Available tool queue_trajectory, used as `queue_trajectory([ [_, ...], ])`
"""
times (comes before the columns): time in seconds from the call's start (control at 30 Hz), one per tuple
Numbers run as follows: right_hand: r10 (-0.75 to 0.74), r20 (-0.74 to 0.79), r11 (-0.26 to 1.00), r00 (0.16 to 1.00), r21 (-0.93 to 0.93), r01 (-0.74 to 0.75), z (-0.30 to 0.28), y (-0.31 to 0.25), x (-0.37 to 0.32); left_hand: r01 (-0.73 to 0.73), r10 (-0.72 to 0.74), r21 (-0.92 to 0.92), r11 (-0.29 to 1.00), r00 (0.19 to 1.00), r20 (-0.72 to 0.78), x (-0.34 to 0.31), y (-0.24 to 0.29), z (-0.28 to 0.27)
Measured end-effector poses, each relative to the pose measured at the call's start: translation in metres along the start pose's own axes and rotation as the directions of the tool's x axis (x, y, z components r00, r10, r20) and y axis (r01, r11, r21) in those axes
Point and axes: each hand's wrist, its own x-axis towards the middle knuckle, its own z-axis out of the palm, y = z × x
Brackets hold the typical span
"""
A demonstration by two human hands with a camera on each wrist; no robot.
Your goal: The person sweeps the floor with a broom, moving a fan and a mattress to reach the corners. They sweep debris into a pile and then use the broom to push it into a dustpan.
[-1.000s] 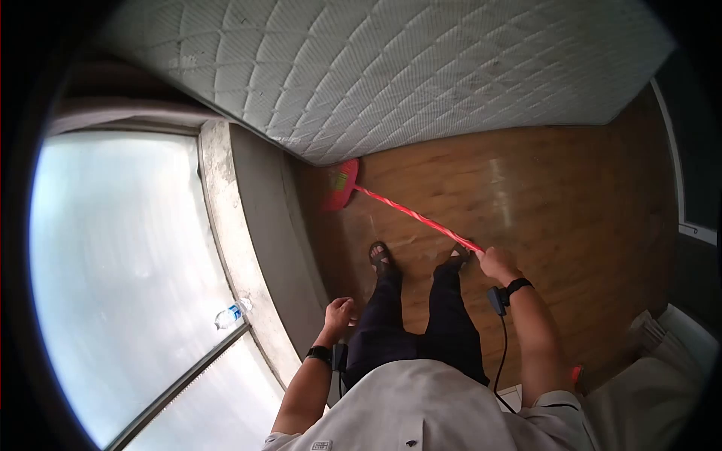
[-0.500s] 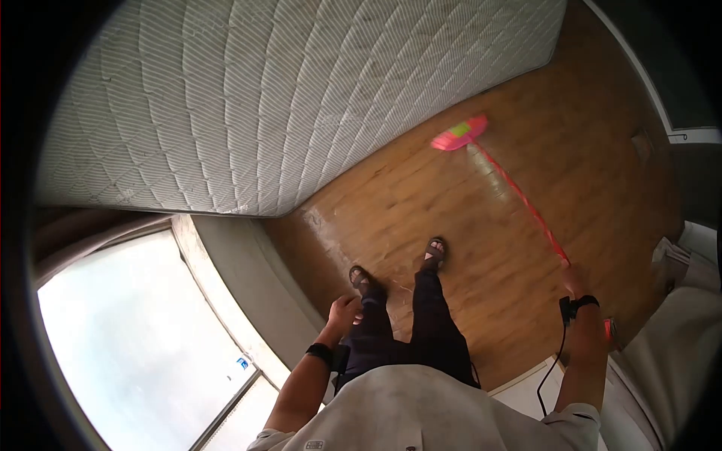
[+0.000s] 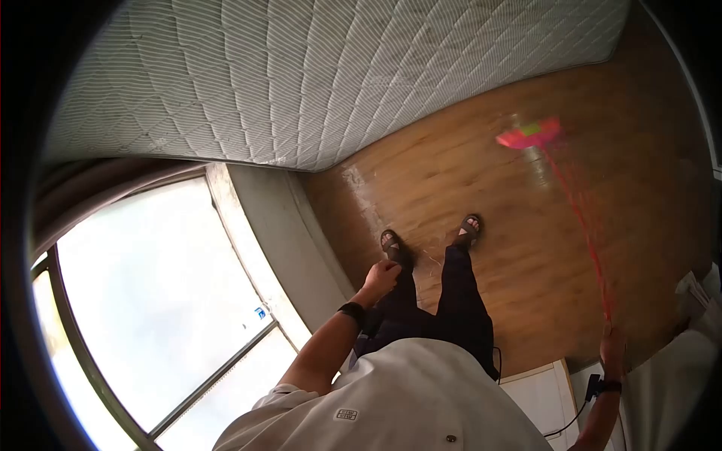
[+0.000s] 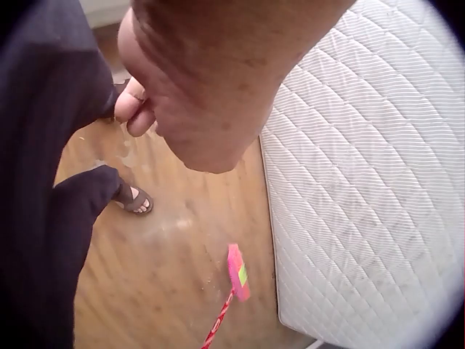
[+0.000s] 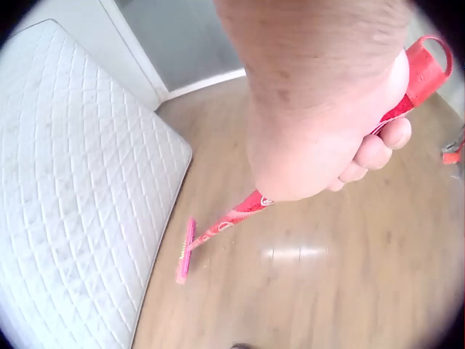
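Note:
A pink broom head with a yellow-green patch is on the wooden floor, blurred in the head view. Its red handle runs down to the right hand, whose fingers curl round it near the end; the right wrist view shows the hand gripping below the red end cap. The left hand hangs over the left leg, away from the broom. In the left wrist view its fingers are loosely curled with nothing seen in them.
A quilted mattress lies along the far side of the floor. A window and ledge are at the left. A white cabinet and grey cloth are at the lower right. Sandalled feet stand mid-floor.
The broom head has swept from the mattress corner at the left across the floor to the right. The right hand has moved right and back, still gripping the handle; the head view has shifted.

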Motion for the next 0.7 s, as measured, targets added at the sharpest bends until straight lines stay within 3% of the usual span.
queue_trajectory([
  [0.03,-0.011,0.006,1.0,1.0,-0.001,0.011,0.002,-0.012,-0.001,-0.017,0.017,-0.003,1.0,1.0,-0.011,0.0,-0.002,0.0],
  [0.1,-0.328,0.135,0.926,0.935,-0.152,0.346,-0.028,-0.091,-0.028,-0.026,0.026,-0.012,1.0,0.999,-0.027,-0.001,-0.008,0.002],
  [0.17,-0.22,0.273,0.975,0.936,0.067,0.21,-0.066,-0.191,-0.04,-0.079,0.082,0.046,0.996,0.994,-0.073,-0.004,-0.021,0.001],
  [0.23,-0.438,0.241,0.897,0.866,0.171,0.407,0.006,-0.215,-0.011,-0.103,0.116,0.1,0.99,0.984,-0.136,-0.006,-0.041,0.0],
  [0.3,-0.653,0.104,0.732,0.75,0.343,0.589,0.004,-0.294,-0.017,-0.128,0.158,0.155,0.979,0.968,-0.195,-0.015,-0.055,-0.003],
  [0.33,-0.639,0.219,0.768,0.737,0.222,0.6,0.023,-0.33,-0.009,-0.102,0.123,0.1,0.99,0.965,-0.232,-0.025,-0.059,-0.002],
  [0.43,-0.697,0.263,0.713,0.667,0.158,0.683,0.052,-0.443,-0.014,-0.077,0.061,-0.044,0.996,0.955,-0.29,-0.056,-0.065,0.0],
  [0.47,-0.799,0.241,0.595,0.551,0.177,0.784,0.046,-0.474,-0.021,-0.076,0.034,-0.122,0.99,0.948,-0.317,-0.062,-0.069,0.002],
  [0.5,-0.85,0.248,0.511,0.465,0.173,0.842,0.076,-0.502,-0.016,-0.071,0.026,-0.131,0.989,0.948,-0.316,-0.063,-0.075,0.003],
  [0.57,-0.777,0.28,0.62,0.564,0.18,0.764,0.077,-0.546,-0.033,0.0,-0.103,-0.415,0.91,0.969,-0.225,-0.06,-0.088,0.005],
  [0.7,-0.734,0.309,0.656,0.605,0.09,0.749,0.079,-0.546,-0.024,0.079,-0.182,-0.643,0.762,0.978,-0.097,-0.051,-0.06,0.009],
])
